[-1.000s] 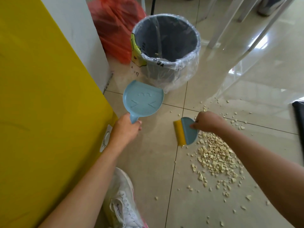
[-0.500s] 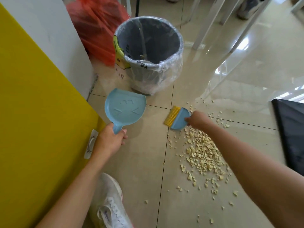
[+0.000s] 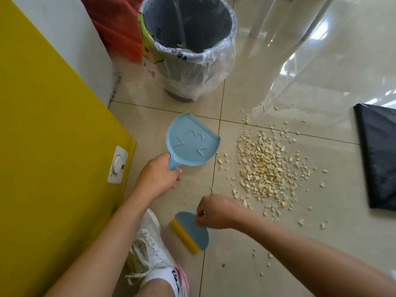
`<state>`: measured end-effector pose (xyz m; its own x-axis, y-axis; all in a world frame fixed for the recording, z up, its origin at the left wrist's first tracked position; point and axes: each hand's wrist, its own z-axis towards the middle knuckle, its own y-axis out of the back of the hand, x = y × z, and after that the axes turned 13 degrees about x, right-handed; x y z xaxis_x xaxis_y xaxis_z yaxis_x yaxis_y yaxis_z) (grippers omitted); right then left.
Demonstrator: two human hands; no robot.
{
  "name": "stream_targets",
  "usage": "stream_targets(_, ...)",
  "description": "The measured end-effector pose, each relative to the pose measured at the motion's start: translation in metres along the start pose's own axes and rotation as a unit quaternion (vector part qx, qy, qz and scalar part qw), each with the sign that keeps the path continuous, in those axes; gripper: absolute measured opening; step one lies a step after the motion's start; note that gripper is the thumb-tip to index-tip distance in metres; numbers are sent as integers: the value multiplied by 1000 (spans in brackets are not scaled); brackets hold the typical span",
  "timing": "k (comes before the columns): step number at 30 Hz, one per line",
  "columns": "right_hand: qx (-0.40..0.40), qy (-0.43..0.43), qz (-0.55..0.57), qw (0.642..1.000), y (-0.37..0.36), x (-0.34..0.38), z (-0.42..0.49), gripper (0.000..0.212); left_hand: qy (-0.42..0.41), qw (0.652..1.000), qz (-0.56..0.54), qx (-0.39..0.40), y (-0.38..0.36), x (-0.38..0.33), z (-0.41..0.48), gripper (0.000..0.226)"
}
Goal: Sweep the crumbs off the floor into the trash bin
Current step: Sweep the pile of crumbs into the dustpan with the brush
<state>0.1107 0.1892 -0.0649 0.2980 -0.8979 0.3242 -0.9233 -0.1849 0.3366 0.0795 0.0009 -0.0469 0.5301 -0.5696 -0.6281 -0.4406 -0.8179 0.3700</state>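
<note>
A heap of pale crumbs (image 3: 264,168) lies on the beige tiled floor, with strays scattered around it. My left hand (image 3: 159,177) grips the handle of a light blue dustpan (image 3: 191,144), whose open edge sits just left of the heap. My right hand (image 3: 216,211) pinches a small blue brush with yellow bristles (image 3: 190,231), held near me, below and left of the crumbs. The grey trash bin (image 3: 188,46) with a clear plastic liner stands beyond the dustpan.
A yellow panel (image 3: 53,146) with a white socket plate fills the left side. A red bag (image 3: 115,22) leans behind the bin. A black sheet (image 3: 379,157) lies at the right. My white shoe (image 3: 150,243) is under the brush. White furniture legs stand at the back.
My right hand has pulled the brush from the far side of the crumbs back toward me. The dustpan has come closer to the heap's left edge.
</note>
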Motion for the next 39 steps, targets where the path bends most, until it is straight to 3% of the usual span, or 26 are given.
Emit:
stream_targets(4,-17,-7,-14,1000,-8,-6,16,30,11,997,18,73,-8,12,-4,6)
stream_targets(9,-123,-83,20,989,39,-68,7,27,20,991,-5,132,-6,16,-3,11)
stream_targets(17,-223,-159,62,960,105,-140,-36,25,13,996,-52,72,1,8,8,8)
stream_targets(22,-267,-67,137,952,105,-91,-21,22,12,995,-91,38,0,6,10,10)
stream_targets(26,-270,-93,171,943,104,-64,24,24,6,992,-126,0,-2,2,12,7)
stream_targets(35,-283,-218,165,919,125,-166,-9,23,21,988,-155,6,-2,14,9,12)
stream_targets(39,-311,-189,163,917,122,-159,-36,26,17,988,-152,29,-11,10,8,12)
